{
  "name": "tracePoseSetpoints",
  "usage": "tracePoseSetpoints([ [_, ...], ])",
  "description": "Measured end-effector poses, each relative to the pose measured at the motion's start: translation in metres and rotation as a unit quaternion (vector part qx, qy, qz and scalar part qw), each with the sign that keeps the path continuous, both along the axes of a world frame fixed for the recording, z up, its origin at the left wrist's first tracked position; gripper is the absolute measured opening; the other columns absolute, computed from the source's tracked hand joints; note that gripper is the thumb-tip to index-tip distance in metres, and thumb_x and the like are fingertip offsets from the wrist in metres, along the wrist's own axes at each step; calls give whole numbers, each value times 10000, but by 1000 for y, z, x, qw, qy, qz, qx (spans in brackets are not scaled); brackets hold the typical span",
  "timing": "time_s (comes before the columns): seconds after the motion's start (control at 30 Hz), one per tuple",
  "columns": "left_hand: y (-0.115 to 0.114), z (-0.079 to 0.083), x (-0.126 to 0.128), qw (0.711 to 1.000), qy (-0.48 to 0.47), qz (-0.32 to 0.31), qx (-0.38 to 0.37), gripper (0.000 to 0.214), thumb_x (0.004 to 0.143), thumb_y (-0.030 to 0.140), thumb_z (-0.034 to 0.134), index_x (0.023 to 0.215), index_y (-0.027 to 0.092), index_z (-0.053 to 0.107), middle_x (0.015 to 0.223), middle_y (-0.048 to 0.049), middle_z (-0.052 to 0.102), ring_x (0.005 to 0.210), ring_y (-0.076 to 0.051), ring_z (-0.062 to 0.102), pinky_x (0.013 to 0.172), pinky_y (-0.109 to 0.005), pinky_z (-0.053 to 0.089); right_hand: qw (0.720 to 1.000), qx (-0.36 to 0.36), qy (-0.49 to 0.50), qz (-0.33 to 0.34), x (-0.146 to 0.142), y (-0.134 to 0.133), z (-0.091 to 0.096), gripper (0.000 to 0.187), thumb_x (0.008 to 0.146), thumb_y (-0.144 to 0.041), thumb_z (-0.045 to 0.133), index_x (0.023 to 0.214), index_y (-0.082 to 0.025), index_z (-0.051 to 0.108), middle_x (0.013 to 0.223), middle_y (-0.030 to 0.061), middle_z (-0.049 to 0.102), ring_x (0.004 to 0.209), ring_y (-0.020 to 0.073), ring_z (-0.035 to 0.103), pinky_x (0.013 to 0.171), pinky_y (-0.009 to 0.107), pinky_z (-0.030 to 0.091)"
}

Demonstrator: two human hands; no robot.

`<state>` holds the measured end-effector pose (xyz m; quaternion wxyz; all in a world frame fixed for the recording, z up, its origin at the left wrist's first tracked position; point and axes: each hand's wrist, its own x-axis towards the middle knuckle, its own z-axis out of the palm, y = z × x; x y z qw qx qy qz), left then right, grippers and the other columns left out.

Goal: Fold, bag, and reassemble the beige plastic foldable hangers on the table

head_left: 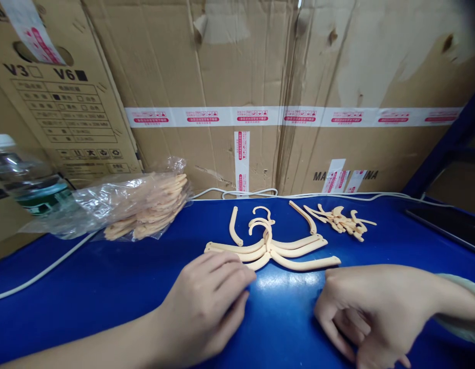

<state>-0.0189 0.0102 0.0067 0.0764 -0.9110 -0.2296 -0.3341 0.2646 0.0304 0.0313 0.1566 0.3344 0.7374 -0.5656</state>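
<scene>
Beige clothes hangers (269, 246) lie stacked in the middle of the blue table, their curved hooks pointing away from me. My left hand (218, 302) is closed over the left arm of the front hanger, and its fingers hide that arm's end. My right hand (375, 312) is curled on the table, just in front of the front hanger's right tip, with nothing visible in it. Behind the stack lie a loose hanger arm (234, 226) on the left, another loose arm (303, 217) on the right and a separate hook (263, 211).
A pile of small beige parts (345, 221) lies at the back right. To the left are a clear bag of beige pieces (145, 205) and a water bottle (41, 189). Cardboard boxes (206, 66) wall off the back, with a white cable (325, 195) along their base. A dark flat device (448, 228) lies far right.
</scene>
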Motion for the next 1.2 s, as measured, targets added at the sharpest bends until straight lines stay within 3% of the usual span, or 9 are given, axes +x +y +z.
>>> tracePoseSetpoints([
  [0.2,48,10,-25,997,43,41,-59,334,914,33,390,1124,144,625,1048,-104,707,1017,-228,636,856,-394,552,1000,12,-4,2,0,-2,0,476,609,-558,833,708,-175,569,505,-62,542,362,64,484,371,142,385],
  [0.33,81,5,-44,993,54,12,-106,413,920,4,366,1199,172,620,1149,-98,692,1114,-203,614,946,-401,534,997,65,34,7,-1,-3,4,406,659,-494,821,786,-158,630,534,-44,568,439,91,539,436,170,412],
  [0.47,98,-3,-51,990,69,-20,-119,456,910,-22,352,1216,173,627,1247,-105,673,1184,-200,590,993,-423,516,978,148,124,-79,-1,6,18,330,781,-466,718,828,-150,634,648,10,631,542,116,589,539,223,474],
  [0.6,107,-7,-52,987,70,-41,-137,463,923,-5,365,1236,206,631,1272,-87,673,1221,-188,577,1018,-424,505,901,351,161,-198,3,32,26,262,844,-434,650,828,-174,631,777,29,645,632,123,569,564,229,450],
  [0.67,109,-8,-53,987,71,-36,-142,452,938,17,379,1254,227,625,1291,-76,667,1239,-188,568,1032,-435,495,862,441,138,-208,5,48,23,225,860,-406,618,885,-184,647,850,38,663,652,128,561,584,242,449],
  [0.77,111,-11,-53,986,71,-29,-145,451,953,39,385,1281,253,610,1309,-60,661,1272,-190,543,1045,-449,483,837,505,108,-179,4,68,12,214,867,-356,583,986,-193,654,954,60,687,766,171,614,680,290,491],
  [0.9,112,-15,-53,986,71,-19,-150,456,963,52,381,1297,272,599,1327,-53,645,1311,-195,503,1048,-448,475,825,546,95,-113,-4,88,-3,285,863,-255,574,1133,-189,640,1095,93,654,974,224,622,865,377,490],
  [1.0,111,-16,-54,986,74,-9,-150,431,965,57,393,1237,282,640,1330,-57,628,1291,-198,520,1063,-454,452,833,536,112,-76,-13,102,-11,326,870,-204,567,1188,-194,639,1156,110,605,1055,239,592,952,414,452],
  [1.2,109,-15,-57,989,56,43,-129,269,964,140,481,1103,244,686,1172,-71,632,1114,-203,609,984,-390,499,840,519,137,-80,-24,116,-17,160,886,-191,542,970,-171,676,970,80,626,891,208,609,879,383,464],
])
